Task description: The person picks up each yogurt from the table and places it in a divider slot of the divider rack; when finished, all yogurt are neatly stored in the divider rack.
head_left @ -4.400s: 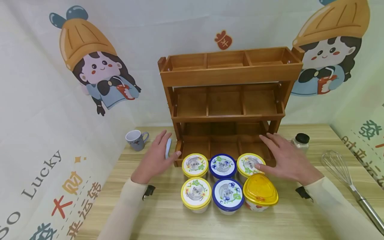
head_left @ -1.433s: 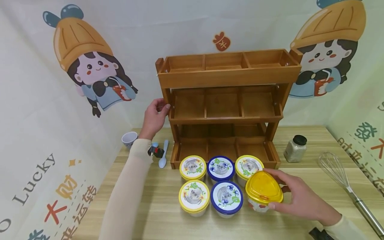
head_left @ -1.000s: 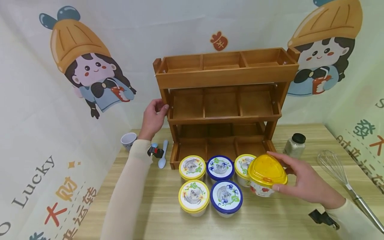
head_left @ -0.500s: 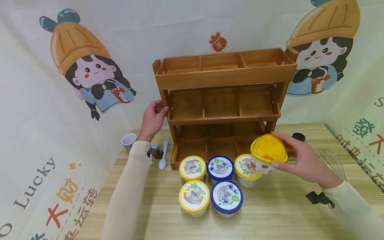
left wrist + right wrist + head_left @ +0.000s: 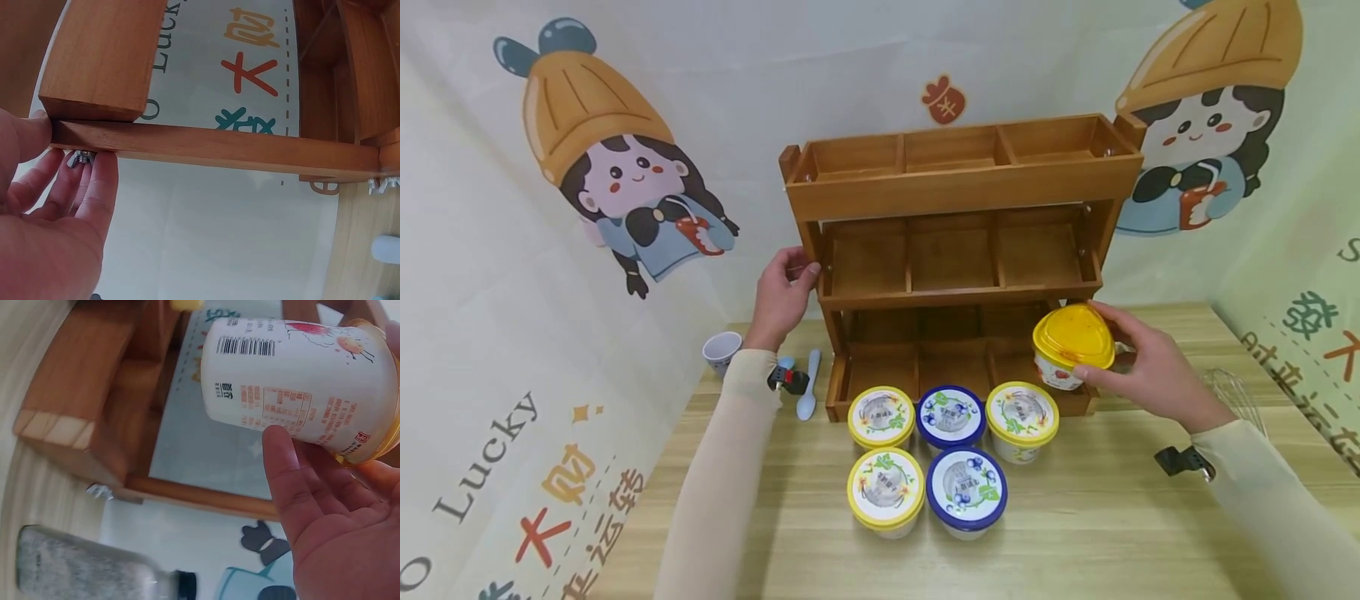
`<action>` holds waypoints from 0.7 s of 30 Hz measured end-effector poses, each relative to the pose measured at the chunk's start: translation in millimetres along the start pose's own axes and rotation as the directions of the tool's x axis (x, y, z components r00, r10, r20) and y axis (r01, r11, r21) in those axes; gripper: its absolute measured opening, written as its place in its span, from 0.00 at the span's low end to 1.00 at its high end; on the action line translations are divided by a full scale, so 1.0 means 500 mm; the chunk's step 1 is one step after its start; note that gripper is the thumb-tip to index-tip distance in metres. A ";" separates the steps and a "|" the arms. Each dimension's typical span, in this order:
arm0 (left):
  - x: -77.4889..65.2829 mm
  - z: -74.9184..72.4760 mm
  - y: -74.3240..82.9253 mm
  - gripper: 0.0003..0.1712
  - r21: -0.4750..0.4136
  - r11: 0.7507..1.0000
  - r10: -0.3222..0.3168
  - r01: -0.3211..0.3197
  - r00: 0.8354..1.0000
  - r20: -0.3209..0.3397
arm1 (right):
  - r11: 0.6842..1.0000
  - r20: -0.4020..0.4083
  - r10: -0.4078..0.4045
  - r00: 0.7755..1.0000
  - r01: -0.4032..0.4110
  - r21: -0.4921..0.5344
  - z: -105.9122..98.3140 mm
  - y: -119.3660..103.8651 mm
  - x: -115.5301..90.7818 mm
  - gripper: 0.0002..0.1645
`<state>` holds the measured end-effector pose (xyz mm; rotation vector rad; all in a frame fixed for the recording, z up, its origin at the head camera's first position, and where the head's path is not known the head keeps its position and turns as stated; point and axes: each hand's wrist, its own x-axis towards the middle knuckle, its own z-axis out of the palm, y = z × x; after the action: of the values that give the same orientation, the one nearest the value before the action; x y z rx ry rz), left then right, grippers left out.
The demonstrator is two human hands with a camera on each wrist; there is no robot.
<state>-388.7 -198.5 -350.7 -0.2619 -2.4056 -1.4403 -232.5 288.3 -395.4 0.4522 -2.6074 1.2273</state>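
Observation:
My right hand [image 5: 1153, 371] holds a white yogurt cup [image 5: 1072, 342] with a domed yellow lid, raised at the right end of the rack's bottom tier. In the right wrist view, printed text and a barcode show on the cup's side [image 5: 294, 381]. My left hand [image 5: 781, 302] pinches the left post of the three-tier wooden rack [image 5: 962, 193]; by its fingers in the left wrist view sits a wing nut [image 5: 81, 157]. Several round cups stand before the rack, including a yellow-lidded one [image 5: 886, 490] and a blue-lidded one [image 5: 966, 492].
Left of the rack are a mug [image 5: 722, 348], partly behind my left forearm, and a light blue spoon [image 5: 808, 385]. On the right, a whisk [image 5: 1236, 396] is partly covered by my right arm. A black-capped jar [image 5: 87, 562] lies beside the rack's right end.
My left hand went from the table to the rack's left post and stayed. My right hand took the domed-lid yogurt cup from the front row, lifted it and carried it towards the rack.

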 end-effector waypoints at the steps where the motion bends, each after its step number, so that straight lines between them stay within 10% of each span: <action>1: 0.001 -0.001 0.000 0.25 0.002 1.000 0.005 -0.005 1.000 -0.002 | 1.000 0.002 0.010 1.000 -0.009 -0.003 0.001 0.004 0.003 0.55; 21: 0.002 0.004 -0.011 0.28 -0.074 0.997 -0.033 0.031 0.999 -0.019 | 0.992 0.115 0.123 0.986 -0.121 -0.031 0.066 0.074 0.047 0.57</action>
<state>-392.0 -199.5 -355.6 -0.2260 -2.3545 -1.5404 -270.3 280.6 -434.5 0.3756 -2.7829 1.2406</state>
